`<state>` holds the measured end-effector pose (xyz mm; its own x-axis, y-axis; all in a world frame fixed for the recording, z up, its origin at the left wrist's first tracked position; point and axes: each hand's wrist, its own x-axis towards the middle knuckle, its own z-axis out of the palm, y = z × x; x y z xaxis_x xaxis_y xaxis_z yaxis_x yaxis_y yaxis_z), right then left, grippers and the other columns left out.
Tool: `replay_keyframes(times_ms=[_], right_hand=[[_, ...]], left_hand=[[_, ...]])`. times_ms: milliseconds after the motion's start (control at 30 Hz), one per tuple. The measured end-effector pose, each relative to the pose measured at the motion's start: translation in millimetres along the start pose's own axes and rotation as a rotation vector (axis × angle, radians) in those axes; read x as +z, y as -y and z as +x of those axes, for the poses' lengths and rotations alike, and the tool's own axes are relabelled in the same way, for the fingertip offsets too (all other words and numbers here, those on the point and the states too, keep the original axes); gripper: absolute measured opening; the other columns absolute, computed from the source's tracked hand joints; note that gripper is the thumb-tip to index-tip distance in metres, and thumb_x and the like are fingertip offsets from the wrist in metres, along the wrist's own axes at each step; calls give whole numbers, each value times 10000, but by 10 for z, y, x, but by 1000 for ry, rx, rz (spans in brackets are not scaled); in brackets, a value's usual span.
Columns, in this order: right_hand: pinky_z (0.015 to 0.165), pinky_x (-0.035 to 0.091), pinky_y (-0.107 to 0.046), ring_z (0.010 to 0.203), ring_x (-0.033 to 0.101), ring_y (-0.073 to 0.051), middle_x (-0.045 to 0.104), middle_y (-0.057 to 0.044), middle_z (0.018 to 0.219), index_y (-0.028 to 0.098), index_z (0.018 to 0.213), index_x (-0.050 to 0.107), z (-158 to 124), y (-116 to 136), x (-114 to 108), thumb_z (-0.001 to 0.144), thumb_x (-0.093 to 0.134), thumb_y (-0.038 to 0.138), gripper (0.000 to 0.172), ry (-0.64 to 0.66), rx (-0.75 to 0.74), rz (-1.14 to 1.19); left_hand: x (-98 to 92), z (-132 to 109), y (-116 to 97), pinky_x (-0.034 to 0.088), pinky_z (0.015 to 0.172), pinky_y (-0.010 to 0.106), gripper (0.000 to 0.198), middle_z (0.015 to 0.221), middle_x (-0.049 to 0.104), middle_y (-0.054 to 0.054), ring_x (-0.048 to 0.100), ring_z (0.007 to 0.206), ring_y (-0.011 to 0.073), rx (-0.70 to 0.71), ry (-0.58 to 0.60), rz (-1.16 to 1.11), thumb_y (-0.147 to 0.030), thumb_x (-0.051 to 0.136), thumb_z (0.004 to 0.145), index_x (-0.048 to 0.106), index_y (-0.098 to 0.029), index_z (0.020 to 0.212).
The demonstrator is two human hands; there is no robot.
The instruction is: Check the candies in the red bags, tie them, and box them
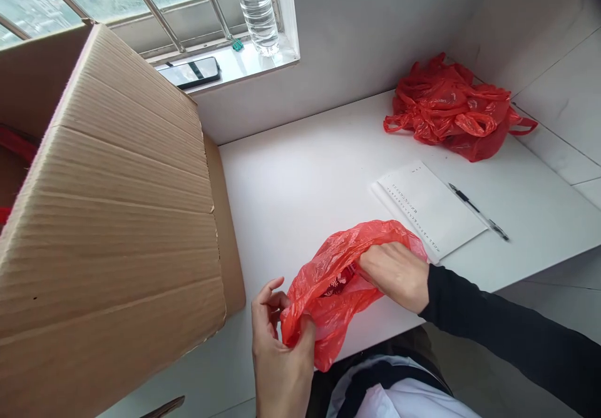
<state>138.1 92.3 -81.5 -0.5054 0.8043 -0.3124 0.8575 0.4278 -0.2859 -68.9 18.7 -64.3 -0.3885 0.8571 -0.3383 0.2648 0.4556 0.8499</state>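
Observation:
A thin red plastic bag (pixel 338 261) lies at the front edge of the white table (pixel 305 180). My left hand (pixel 279 349) pinches the bag's lower left edge between thumb and fingers. My right hand (pixel 397 274), in a black sleeve, reaches into the bag's mouth from the right, its fingertips hidden inside the plastic. Something dark red shows inside the bag, too small to name.
A large open cardboard box (pixel 113 218) stands at the left. A heap of red plastic bags (pixel 451 108) lies at the back right. A sheet of paper (pixel 429 208) and a pen (pixel 479 211) lie beside it. A phone (pixel 190 72) and a water bottle (pixel 257 8) rest on the windowsill.

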Motion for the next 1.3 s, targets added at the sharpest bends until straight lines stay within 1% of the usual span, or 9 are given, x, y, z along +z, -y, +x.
replay_keyframes(times_ms=[133,267,367,567,700,833,1067,1200,1300], right_hand=[[486,182,-312,494,499,-140,546,-2,587,188,673,524,62,121,74,800,527,-17,241,58,-94,12],[597,339,-293,710,641,-176,703,-46,841,180,846,612,121,258,193,916,536,77,146,18,-115,81],[703,386,-304,872,664,-207,720,-66,993,181,936,633,109,281,231,951,491,105,162,-8,-118,85],[525,292,-296,548,554,-154,609,-11,669,194,780,581,51,288,148,987,444,233,251,-93,77,127],[496,274,-276,519,541,-141,576,8,620,204,734,547,66,284,135,1016,435,287,314,-27,48,192],[505,251,-310,563,593,-189,600,-24,656,202,751,557,38,233,121,1033,398,285,333,-56,94,90],[652,477,-351,809,647,-227,661,-45,897,195,1027,603,-270,142,-228,1009,460,213,146,-220,67,67],[924,508,-421,1092,596,-260,608,-105,1250,218,1380,495,-434,24,-330,1017,449,207,367,-407,-32,24],[947,506,-485,1171,553,-319,545,-144,1352,221,1424,476,-472,-94,-284,983,499,211,441,-459,3,-88]], left_hand=[[-66,6,204,488,789,296,477,1027,584,40,606,904,203,-25,-41,-33,-474,750,823,564,-236,1192],[-116,-5,268,525,702,270,413,1005,674,57,673,902,218,-264,105,-417,-485,815,766,634,-196,999],[-129,15,222,572,731,281,440,1023,720,56,708,887,215,-409,90,-672,-400,863,722,684,-204,1073],[-98,106,12,597,782,316,383,959,761,52,721,953,262,-445,178,-784,-271,866,676,740,-205,1032],[-60,150,-116,596,763,330,214,863,752,37,719,937,274,-461,162,-750,-285,839,698,738,-200,865],[-52,155,-190,588,737,318,241,854,733,29,714,879,256,-381,178,-695,-320,826,717,716,-209,901],[-198,60,-191,565,694,267,767,969,676,11,678,811,182,-153,265,-671,-278,811,770,429,-376,1428],[-254,28,-168,559,712,228,640,1059,624,12,635,884,158,18,263,-550,-268,762,836,487,-425,1392],[-257,37,-179,572,752,229,490,1158,606,37,622,990,180,96,220,-469,-300,733,872,573,-390,1326]])
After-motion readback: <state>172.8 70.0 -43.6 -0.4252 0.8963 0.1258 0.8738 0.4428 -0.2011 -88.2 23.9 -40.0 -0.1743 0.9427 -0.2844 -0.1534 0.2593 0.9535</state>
